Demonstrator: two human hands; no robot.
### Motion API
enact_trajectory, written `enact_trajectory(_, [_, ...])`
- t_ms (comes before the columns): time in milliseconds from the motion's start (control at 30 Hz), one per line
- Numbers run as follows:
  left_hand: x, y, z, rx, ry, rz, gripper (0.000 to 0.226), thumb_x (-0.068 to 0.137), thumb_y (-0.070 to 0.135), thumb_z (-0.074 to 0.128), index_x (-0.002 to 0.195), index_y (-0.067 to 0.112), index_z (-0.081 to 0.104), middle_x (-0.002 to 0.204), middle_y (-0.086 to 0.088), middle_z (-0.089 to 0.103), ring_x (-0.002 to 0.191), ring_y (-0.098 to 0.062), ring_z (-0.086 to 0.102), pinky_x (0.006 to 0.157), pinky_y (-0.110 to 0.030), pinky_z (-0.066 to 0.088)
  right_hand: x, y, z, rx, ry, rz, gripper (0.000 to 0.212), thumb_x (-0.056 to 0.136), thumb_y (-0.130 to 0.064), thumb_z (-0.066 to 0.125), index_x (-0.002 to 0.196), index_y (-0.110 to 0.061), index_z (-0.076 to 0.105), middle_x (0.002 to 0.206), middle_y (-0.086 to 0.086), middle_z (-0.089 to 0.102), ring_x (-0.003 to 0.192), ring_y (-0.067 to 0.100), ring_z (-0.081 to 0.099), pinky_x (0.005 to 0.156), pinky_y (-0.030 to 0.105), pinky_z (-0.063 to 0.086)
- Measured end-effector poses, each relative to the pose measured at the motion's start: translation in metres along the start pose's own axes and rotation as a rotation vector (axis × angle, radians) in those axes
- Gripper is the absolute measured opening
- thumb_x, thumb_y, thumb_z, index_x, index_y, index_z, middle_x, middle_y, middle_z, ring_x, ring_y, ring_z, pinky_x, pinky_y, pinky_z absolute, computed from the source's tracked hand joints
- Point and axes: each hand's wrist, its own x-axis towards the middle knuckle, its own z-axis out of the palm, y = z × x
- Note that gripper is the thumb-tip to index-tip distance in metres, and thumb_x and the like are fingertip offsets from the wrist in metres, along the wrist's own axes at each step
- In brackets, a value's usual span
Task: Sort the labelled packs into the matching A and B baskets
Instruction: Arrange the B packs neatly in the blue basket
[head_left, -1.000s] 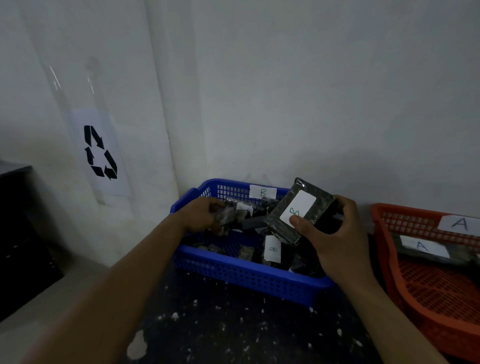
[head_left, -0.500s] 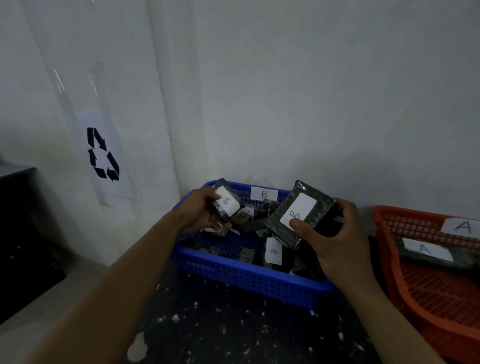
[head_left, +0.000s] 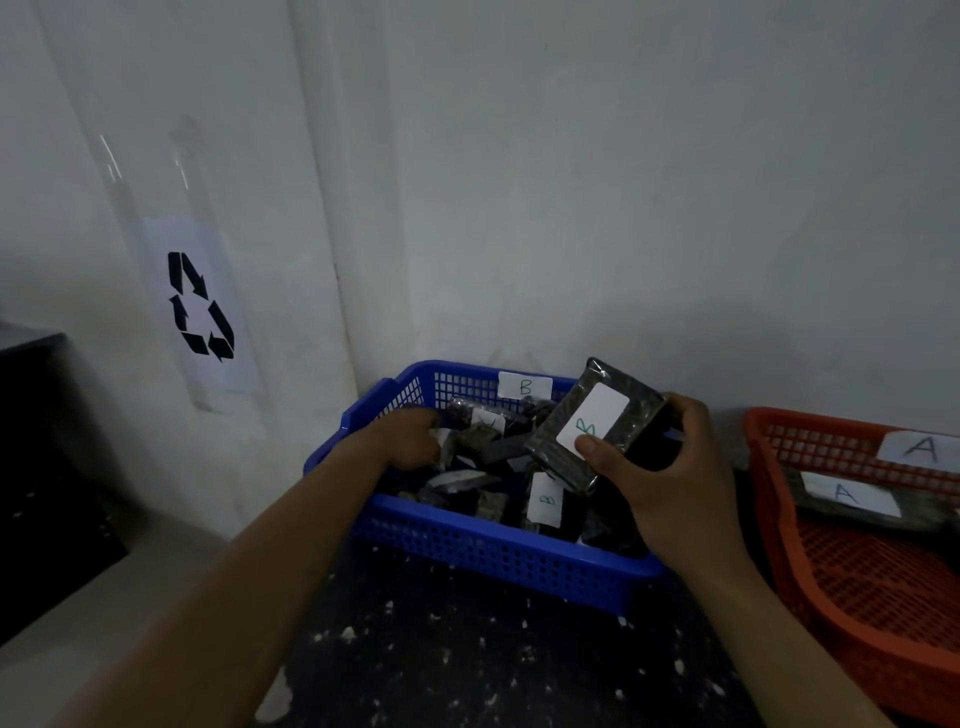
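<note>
My right hand (head_left: 670, 467) grips a dark wrapped pack (head_left: 621, 387) with a white label marked B, tilted above the right side of the blue basket (head_left: 493, 551). That basket carries a B tag (head_left: 524, 387) on its back wall and holds several dark packs, one with its B label (head_left: 545, 500) facing up. Low inside the basket's left half, my left hand (head_left: 410, 439) lies among the packs with its fingers hidden behind the back of the hand. At the right stands the orange basket (head_left: 857, 597) with an A tag (head_left: 919, 447). In it lies a pack labelled A (head_left: 847, 493).
Both baskets stand on a dark speckled surface (head_left: 467, 649) against a white wall. A sheet with a recycling sign (head_left: 200, 306) hangs on the wall at the left. A dark cabinet (head_left: 31, 467) stands at the far left.
My left hand lifted a labelled pack out of the blue basket, then dropped back down among the packs. My right hand has kept its B pack in about the same place.
</note>
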Motion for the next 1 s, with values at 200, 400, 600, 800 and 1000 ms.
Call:
enact_trajectory(200, [0.002, -0.003, 0.000, -0.120, -0.028, 0.054, 0.067, 0.075, 0.015, 0.077, 0.134, 0.015, 0.047, 0.121, -0.007, 0.057, 0.099, -0.019, 0.054, 0.083, -0.030, 0.045, 0.000, 0.000, 0.001, -0.016, 0.003, 0.003, 0.073, 0.047, -0.076, 0.071, 0.107, -0.051, 0.040, 0.109, -0.024, 0.051, 0.099, -0.010, 0.047, 0.071, 0.016, 0.036])
enact_trajectory(400, [-0.007, -0.003, -0.008, -0.204, -0.047, 0.036, 0.087, 0.064, 0.016, 0.088, 0.139, 0.017, 0.043, 0.133, -0.006, 0.043, 0.117, -0.025, 0.048, 0.098, -0.035, 0.046, -0.001, -0.002, 0.000, -0.004, 0.010, 0.006, 0.070, 0.048, -0.071, 0.074, 0.105, -0.052, 0.039, 0.103, -0.028, 0.050, 0.093, -0.022, 0.045, 0.069, 0.014, 0.035])
enact_trajectory(600, [-0.015, 0.002, -0.007, -0.236, -0.042, 0.061, 0.056, 0.058, 0.013, 0.090, 0.105, 0.022, 0.061, 0.107, 0.007, 0.060, 0.098, -0.012, 0.055, 0.076, -0.021, 0.049, -0.002, -0.001, 0.000, -0.004, 0.001, 0.001, 0.069, 0.051, -0.064, 0.078, 0.106, -0.051, 0.040, 0.105, -0.024, 0.052, 0.095, -0.014, 0.049, 0.069, 0.015, 0.037])
enact_trajectory(800, [-0.017, 0.006, -0.006, -0.272, -0.068, 0.084, 0.054, 0.057, 0.010, 0.089, 0.098, 0.025, 0.058, 0.106, 0.008, 0.058, 0.101, -0.012, 0.056, 0.081, -0.034, 0.055, -0.002, -0.002, -0.001, -0.004, 0.010, -0.035, 0.060, 0.055, -0.057, 0.082, 0.098, -0.058, 0.040, 0.099, -0.027, 0.053, 0.093, -0.023, 0.047, 0.062, 0.003, 0.041])
enact_trajectory(1000, [-0.021, 0.004, -0.020, -0.545, 0.414, 0.147, 0.033, 0.068, 0.007, 0.083, 0.094, 0.017, 0.065, 0.096, -0.001, 0.063, 0.089, -0.018, 0.059, 0.070, -0.017, 0.048, -0.004, -0.005, -0.002, -0.054, -0.019, -0.047, 0.056, 0.056, -0.065, 0.078, 0.099, -0.059, 0.041, 0.097, -0.044, 0.053, 0.090, -0.028, 0.046, 0.062, 0.007, 0.037])
